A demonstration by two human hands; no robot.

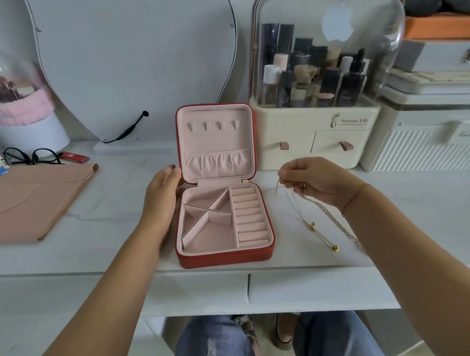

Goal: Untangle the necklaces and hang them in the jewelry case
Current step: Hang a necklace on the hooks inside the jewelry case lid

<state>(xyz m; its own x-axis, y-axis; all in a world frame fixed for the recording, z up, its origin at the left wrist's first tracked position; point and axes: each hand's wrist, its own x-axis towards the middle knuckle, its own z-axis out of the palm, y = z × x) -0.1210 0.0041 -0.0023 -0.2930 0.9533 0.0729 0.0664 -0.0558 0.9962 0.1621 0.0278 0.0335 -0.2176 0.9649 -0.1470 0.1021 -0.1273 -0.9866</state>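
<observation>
Only one bit of text reads properly: "Serious Life", in dark serif lettering on the front of the cream makeup organizer (280,130), right above its small drawer, with a little line-drawn logo to its left. There's a tiny line of print under it, too small to make out. The white ribbed box (410,151) beside it has a pale label (465,134) with a handwritten-looking scribble I can't read.

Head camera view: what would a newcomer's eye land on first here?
The open red jewelry case in the middle of the white table stands out first, its pink-lined lid upright and the left hand against the lid's left edge. Just to its right, the right hand pinches the tangled necklaces, which trail down onto the table. Behind them stands a clear-domed cosmetics organizer.
</observation>
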